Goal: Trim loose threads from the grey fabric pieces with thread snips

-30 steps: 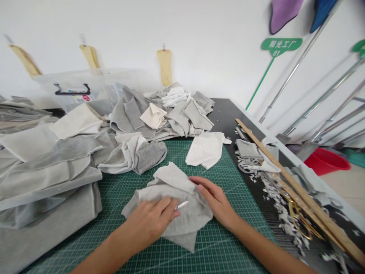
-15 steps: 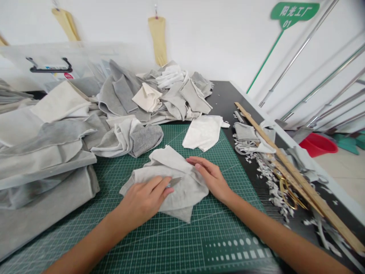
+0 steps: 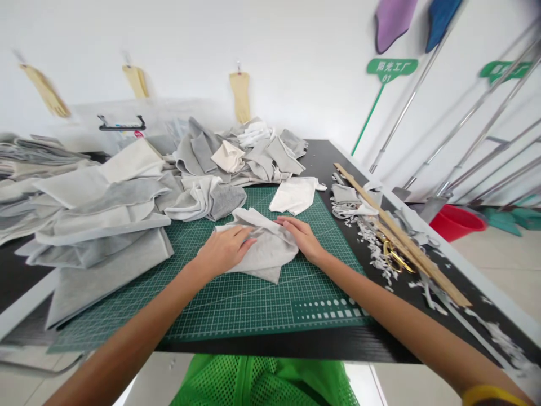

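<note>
A crumpled light grey cloth [image 3: 270, 245] lies in loose folds on the green cutting mat [image 3: 253, 304]. My left hand [image 3: 224, 248] rests on its left part, palm down, with the thumb apart from the fingers. At the cloth's upper right edge is my right hand [image 3: 303, 239], its fingers stretched out and touching a fold; the fingertips are partly hidden. A flat white cloth piece [image 3: 295, 194] lies just beyond, near a bunched grey cloth [image 3: 226, 200].
Grey fabric is stacked at the left [image 3: 105, 254], with a cloth heap [image 3: 270, 155] at the back. To the right are wooden strips [image 3: 401, 237], gold scissors [image 3: 395, 256] and scraps. A clear bin [image 3: 122, 132] stands behind; a red bucket [image 3: 459, 221] is beyond the table.
The view has pulled back and tilted, now showing the table's front edge and green mesh clothing. My left thumb and fingers have spread apart over the cloth; my right hand stays at its right edge.
</note>
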`<state>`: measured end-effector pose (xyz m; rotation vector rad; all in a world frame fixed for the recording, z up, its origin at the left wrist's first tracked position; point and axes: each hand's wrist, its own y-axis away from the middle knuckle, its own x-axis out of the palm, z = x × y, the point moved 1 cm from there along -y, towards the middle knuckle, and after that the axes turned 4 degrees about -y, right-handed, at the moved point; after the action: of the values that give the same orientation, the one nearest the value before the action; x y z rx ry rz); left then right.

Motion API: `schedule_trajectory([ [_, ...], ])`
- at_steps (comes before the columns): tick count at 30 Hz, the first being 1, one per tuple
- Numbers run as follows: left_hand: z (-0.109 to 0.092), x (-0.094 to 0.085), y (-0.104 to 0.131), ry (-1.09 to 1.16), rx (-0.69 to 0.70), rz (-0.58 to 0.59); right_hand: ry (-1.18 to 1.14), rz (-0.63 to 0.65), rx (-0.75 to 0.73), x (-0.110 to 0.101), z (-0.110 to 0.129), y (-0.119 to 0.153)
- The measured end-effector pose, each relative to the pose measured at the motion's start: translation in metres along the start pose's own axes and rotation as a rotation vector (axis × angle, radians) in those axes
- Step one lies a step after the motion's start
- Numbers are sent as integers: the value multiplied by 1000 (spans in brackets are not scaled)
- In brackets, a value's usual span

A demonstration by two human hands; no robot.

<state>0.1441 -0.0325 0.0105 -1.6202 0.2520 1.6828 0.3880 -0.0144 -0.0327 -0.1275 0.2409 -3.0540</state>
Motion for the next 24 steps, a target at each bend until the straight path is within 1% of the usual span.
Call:
schedule_trajectory([
  [4,-7,0,0,-19,33,21,-58,-19,18,1,-2,-1],
  [7,-13,-2,-5,-39,53,33,-94,-30,36,1,-3,-2],
  [10,-20,-6,-16,-54,64,29,-134,-29,60,1,-1,-2],
  [13,-29,-9,-30,-64,100,52,-163,-32,70,1,1,-2],
  [18,-41,-6,-47,-71,163,102,-198,-42,82,-1,-1,-2],
  [21,-40,-2,-49,-95,122,90,-240,-68,93,-2,-4,-4],
  [24,-28,1,-45,-147,44,86,-280,-75,112,-3,-6,-6],
])
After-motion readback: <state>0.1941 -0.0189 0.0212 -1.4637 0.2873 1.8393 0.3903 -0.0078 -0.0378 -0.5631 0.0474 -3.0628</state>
